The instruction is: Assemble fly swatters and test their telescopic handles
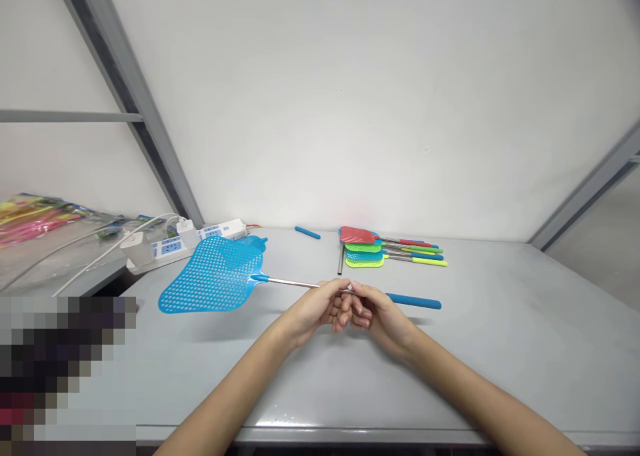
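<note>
A blue fly swatter (pixel 215 279) with a perforated head, a thin metal shaft and a blue grip is held level above the table, its head to the left. My left hand (pixel 327 305) is closed around the middle of the shaft. Right beside it, my right hand (pixel 373 309) pinches the same shaft just left of the blue grip. Thumbs of both hands meet on top, and the fingers hide that stretch of the shaft. Behind the swatter's head, part of another blue swatter head (pixel 257 243) shows.
Several swatters with red (pixel 357 235), green and blue heads lie stacked at the back, beside a metal tube (pixel 341 259). A loose blue grip (pixel 307 233) rests near the wall. Power strips (pixel 223 230) with plugs and white cables stand back left. Plastic-bagged items (pixel 45 219) lie farther left.
</note>
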A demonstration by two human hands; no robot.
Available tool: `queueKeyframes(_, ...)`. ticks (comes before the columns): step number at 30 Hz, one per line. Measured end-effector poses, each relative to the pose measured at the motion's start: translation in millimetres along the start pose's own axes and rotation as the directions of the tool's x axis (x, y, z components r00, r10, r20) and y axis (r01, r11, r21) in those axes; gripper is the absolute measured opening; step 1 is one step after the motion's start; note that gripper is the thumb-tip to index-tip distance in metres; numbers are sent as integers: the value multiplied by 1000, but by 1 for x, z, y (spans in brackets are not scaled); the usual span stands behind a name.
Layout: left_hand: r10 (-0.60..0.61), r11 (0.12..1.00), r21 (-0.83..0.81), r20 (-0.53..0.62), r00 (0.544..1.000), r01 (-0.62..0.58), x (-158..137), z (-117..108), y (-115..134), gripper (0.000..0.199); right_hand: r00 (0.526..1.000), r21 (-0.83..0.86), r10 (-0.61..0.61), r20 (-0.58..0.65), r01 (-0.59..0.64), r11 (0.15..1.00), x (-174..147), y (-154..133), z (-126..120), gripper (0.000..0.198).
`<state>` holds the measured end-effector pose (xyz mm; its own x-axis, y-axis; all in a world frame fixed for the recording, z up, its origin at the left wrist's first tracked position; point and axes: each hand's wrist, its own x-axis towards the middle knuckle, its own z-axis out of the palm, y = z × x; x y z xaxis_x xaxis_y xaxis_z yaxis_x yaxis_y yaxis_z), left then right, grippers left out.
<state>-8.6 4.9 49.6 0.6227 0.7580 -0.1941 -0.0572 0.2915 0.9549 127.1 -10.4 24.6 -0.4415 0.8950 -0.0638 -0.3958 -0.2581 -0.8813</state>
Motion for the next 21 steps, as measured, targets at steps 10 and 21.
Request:
queueKeyframes(10, -25, 999, -39, -21, 999, 24, -1, 2, 2, 35, 975, 1, -127, -182, 129, 992, 2, 5, 6, 34)
queueKeyframes(21, -113, 989, -98, -37, 993, 109, 0, 2, 10, 28, 959, 34, -144, -245, 157, 987, 2, 3, 9, 36)
